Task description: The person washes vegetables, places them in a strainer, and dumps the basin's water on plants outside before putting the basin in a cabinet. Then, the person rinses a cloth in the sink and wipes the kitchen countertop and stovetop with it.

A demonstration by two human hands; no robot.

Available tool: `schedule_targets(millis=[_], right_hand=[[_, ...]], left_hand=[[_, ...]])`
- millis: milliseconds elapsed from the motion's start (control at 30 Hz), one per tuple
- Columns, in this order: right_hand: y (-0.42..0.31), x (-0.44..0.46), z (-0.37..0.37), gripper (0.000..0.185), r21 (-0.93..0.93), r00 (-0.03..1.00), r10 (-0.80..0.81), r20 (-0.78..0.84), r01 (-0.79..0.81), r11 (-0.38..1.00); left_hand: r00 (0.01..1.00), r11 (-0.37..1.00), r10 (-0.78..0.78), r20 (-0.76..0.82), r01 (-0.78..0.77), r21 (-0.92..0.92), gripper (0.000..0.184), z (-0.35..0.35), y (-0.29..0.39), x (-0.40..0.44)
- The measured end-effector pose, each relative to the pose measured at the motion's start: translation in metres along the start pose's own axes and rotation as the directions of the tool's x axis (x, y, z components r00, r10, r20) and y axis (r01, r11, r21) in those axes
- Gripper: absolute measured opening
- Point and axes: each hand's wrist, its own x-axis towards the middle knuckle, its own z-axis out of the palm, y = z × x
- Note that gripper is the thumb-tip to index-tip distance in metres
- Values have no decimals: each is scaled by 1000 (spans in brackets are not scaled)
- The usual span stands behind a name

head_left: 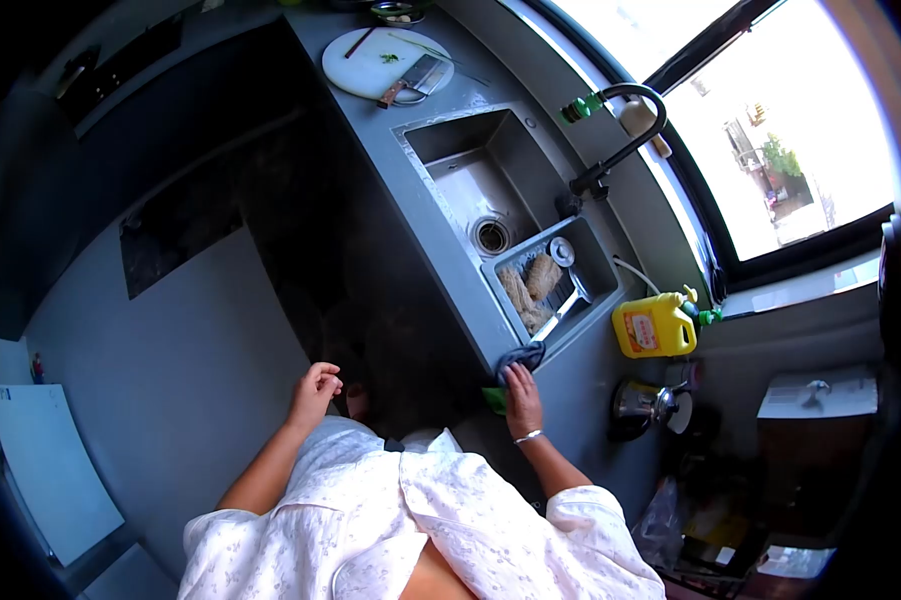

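My right hand (523,402) is on a dark cloth (520,362) at the counter's front edge, by the sink's near corner, its fingers closed on the fabric. A bit of green material (494,400) shows beside it. My left hand (315,389) hangs in the air over the floor, left of the counter; its fingers are curled and nothing shows in them. Ahead of the cloth, a grey basin (589,323) in the sink holds brown scrubbers (543,277), a round metal strainer (561,251) and a white-handled tool (567,303).
Behind the basin lies the steel sink (475,190) under a black faucet (630,150). A round cutting board (350,70) bears a cleaver (423,75). A yellow jug (653,326) and a metal kettle (637,401) stand on the right.
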Motion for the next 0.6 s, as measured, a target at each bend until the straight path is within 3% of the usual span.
schedule_targets(millis=[167, 367, 600], right_hand=[[-28, 63, 29, 45, -62, 994, -109, 1, 109, 992], [-51, 182, 57, 44, -10, 987, -157, 32, 158, 987], [-74, 318, 91, 46, -48, 923, -363, 128, 371, 927]], left_hand=[[1000, 1000, 13, -25, -13, 4, 15, -12, 12, 16], [998, 999, 6, -68, -4, 33, 14, -24, 29, 50], [996, 999, -13, -84, 17, 51, 14, -22, 69, 135]])
